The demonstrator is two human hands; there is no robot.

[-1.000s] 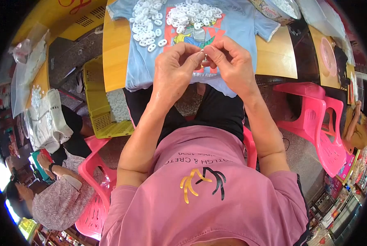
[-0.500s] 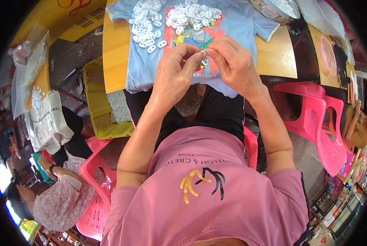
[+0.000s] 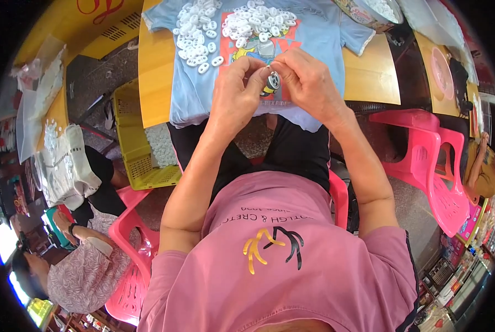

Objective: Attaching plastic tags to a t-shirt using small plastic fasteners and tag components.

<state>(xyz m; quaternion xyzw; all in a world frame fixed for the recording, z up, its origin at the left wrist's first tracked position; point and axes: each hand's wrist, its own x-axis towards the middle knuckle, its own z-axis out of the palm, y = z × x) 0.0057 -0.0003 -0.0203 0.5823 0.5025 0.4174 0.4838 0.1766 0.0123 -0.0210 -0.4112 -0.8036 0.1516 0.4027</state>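
Note:
Over the near part of a light blue printed T-shirt point(image 3: 319, 33) spread on the table, my two hands meet fingertip to fingertip. Thumb and fingers of my left hand point(image 3: 239, 91) are closed in a pinch, and those of my right hand point(image 3: 308, 82) pinch at the same spot. Between them shows a bit of a small white piece, mostly hidden by the fingertips. Just beyond lie two heaps of white plastic pieces with paired holes: a left heap point(image 3: 194, 39) and a right heap point(image 3: 258, 23). A few single pieces lie loose beside the left heap.
A round tin point(image 3: 364, 14) of white pieces stands at the far right. A yellow crate point(image 3: 127, 119) with white pieces sits left, below the wooden table point(image 3: 153, 77). A pink chair point(image 3: 424, 160) is at right; another person point(image 3: 78, 276) sits at left.
Both hands have shifted slightly, and the fingertips now meet a little farther up and left. More of the shirt's print shows below them. The pinch stays closed.

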